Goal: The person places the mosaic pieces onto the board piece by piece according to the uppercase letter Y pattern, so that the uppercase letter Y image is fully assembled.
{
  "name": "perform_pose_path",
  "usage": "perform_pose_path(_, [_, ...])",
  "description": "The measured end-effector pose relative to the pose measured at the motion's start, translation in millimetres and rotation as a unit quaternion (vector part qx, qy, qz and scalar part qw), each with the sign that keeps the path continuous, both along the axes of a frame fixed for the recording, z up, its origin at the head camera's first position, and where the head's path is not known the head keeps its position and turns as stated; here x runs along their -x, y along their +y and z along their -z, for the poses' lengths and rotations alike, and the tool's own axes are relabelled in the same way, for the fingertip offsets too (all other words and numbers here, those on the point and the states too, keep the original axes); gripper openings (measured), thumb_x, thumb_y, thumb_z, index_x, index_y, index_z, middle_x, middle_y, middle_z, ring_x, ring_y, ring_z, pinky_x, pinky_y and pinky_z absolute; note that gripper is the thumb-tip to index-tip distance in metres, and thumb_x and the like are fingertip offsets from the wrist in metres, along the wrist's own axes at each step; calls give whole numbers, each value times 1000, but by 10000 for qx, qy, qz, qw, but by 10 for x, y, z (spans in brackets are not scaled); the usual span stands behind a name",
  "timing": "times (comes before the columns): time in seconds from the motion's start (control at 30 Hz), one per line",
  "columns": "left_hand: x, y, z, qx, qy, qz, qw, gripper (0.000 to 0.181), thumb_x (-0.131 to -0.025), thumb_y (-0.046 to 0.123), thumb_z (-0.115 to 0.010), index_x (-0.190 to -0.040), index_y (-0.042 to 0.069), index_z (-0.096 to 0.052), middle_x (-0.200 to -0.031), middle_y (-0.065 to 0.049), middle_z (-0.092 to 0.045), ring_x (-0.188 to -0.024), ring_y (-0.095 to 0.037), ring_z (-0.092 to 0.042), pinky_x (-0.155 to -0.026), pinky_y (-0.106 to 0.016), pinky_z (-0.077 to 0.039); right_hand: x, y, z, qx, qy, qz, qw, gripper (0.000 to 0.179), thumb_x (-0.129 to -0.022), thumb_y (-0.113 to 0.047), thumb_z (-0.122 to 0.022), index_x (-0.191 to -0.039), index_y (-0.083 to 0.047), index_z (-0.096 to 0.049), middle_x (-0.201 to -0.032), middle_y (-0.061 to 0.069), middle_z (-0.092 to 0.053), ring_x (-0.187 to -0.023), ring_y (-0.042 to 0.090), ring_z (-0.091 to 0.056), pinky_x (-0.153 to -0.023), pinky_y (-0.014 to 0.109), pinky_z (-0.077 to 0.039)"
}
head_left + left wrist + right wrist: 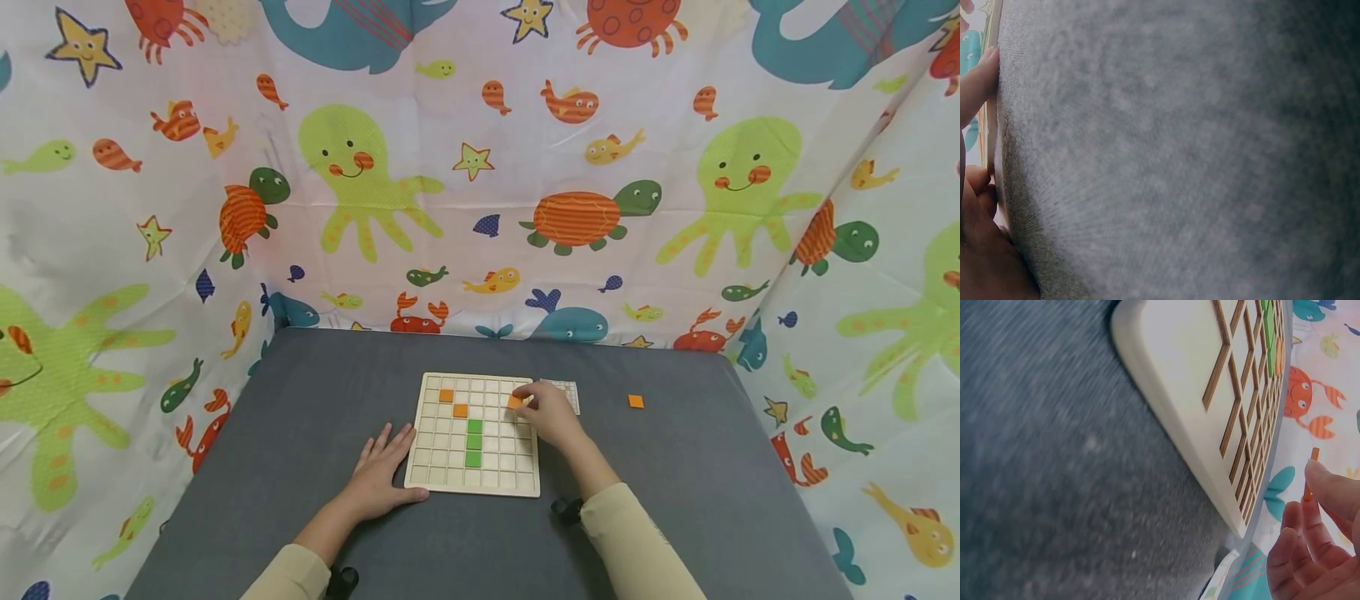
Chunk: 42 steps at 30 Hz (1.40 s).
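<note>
A square wooden grid board (442, 467) lies on the grey table. Set in its cells are several tiles: a column of green tiles (474, 442) near the middle, plus two orange tiles (461, 411) up and left of them. My right hand (551, 412) pinches another orange tile (1312, 475) between thumb and fingers, over the board's upper right part. Spread out flat, my left hand (378, 479) rests at the board's left edge, its thumb at the lower left corner. In the left wrist view, the thumb (980, 81) touches the board's side.
Partly behind my right hand lies a small printed card (566, 393) with a grid on it. One loose orange tile (636, 402) sits farther right on the grey table (675, 500). A curtain (480, 183) with sea animals encloses the back and sides.
</note>
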<state>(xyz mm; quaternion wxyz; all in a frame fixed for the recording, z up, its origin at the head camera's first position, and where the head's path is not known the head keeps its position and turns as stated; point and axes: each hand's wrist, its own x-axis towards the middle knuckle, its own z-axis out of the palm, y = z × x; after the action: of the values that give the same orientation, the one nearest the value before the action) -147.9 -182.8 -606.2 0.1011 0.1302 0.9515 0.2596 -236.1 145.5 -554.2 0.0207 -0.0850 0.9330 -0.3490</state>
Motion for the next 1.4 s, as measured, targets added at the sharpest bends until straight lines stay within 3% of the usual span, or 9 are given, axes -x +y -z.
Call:
perform_pose_path(0.2, [3, 0, 12, 64, -56, 9, 10000, 115, -75, 72, -74, -162, 17, -24, -169, -1, -22, -158, -34, -5, -123, -61, -6, 34, -71, 42, 72, -104, -99, 9999, 25, -88, -12, -79, -112, -11, -77, -110, 6, -68, -84, 17, -63, -66, 27, -53])
perform_pose_path(0.47, [6, 1, -2, 38, -115, -40, 9999, 114, -75, 72, -74, -162, 18, -24, -169, -1, -21, -158, -34, -4, -124, -61, -4, 71, -162, 57, -1, -51, -377, 9993, 24, -89, -11, -78, -112, -11, -77, -114, 8, -69, -85, 17, -63, -69, 32, -55])
perform_pose_path(0.73, [-9, 4, 8, 4, 19, 6, 10000, 113, -76, 70, -74, -162, 16, -24, -169, -3, -22, -157, -36, -6, -123, -63, -5, 107, -256, 126, -46, -338, -420, 9985, 22, -89, -14, -79, -111, -12, -77, -113, 7, -67, -92, 19, -66, -78, 37, -57])
perform_pose_path(1.4, [-3, -1, -8, -9, 87, 39, 10000, 112, -77, 68, -75, -162, 14, -26, -168, -4, -23, -157, -36, -5, -123, -63, -5, 163, -388, 183, -341, -588, -321, 9972, 21, -86, -10, -79, -107, -13, -78, -105, 3, -66, -91, 19, -62, -82, 39, -55])
